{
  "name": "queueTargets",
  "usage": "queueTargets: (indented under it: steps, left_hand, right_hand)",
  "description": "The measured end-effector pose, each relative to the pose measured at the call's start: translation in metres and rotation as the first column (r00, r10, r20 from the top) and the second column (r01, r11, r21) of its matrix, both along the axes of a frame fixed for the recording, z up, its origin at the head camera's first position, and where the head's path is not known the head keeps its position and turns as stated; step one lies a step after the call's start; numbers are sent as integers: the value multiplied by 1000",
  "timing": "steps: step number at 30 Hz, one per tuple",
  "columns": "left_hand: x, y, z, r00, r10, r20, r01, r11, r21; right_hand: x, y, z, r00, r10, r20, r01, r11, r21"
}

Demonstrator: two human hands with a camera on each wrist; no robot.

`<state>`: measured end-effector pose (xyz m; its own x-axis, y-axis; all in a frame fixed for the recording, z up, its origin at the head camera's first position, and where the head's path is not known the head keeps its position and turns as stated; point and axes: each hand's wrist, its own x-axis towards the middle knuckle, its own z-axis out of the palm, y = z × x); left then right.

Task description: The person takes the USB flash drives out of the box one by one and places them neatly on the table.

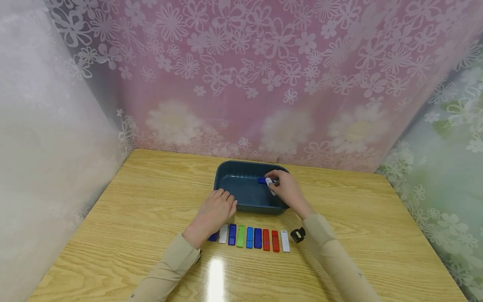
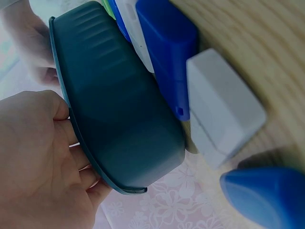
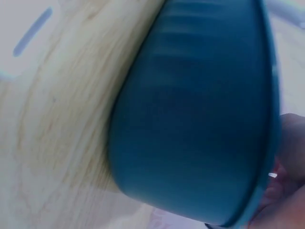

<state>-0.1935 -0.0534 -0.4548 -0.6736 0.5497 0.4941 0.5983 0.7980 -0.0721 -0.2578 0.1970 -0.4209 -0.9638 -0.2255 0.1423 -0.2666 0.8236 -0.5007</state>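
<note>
A dark teal plastic basin (image 1: 241,208) stands on the table. My left hand (image 1: 215,209) grips its near-left rim; in the left wrist view, the thumb is by the rim and the fingers pass behind it. Over the basin's right side, my right hand (image 1: 288,188) pinches a white stick (image 1: 270,186), which looks like a capped flash drive. Beside those fingertips, a blue stick (image 1: 261,180) shows inside the basin. In the right wrist view, the basin's wall (image 3: 190,114) hides most of the right hand (image 3: 288,191).
Before the basin runs a row of similar sticks, among them green (image 1: 240,236), light blue (image 1: 249,237), red (image 1: 266,240) and white (image 1: 285,241). More blue (image 2: 167,57) and white (image 2: 224,105) ones lie by the left wrist. A flowered curtain (image 1: 241,84) hangs behind the table.
</note>
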Motion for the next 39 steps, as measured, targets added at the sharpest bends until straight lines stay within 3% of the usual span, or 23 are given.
queueTargets:
  steps: [10,19,24,29,34,39]
  left_hand:
    - [2,1,0,1000,0,23,0,1000,-2]
    - [2,1,0,1000,-3,28,3,1000,1]
    - [2,0,0,1000,0,25,0,1000,1]
    - [1,0,1,1000,3,24,-3,1000,0]
    - [1,0,2,1000,2,25,-2,1000,0]
    - [2,0,3,999,8,33,-8,1000,-10]
  right_hand:
    - [34,20,19,996,-65,-64,54,985,-164]
    - [70,52,19,994,-74,-78,55,973,-225]
    - [90,66,13,998,-70,-5,67,977,-203]
    - [105,72,-3,994,-49,101,66,983,-173]
    - [112,70,-15,973,-57,222,93,984,-153]
    - [115,67,-20,955,-52,291,95,986,-136]
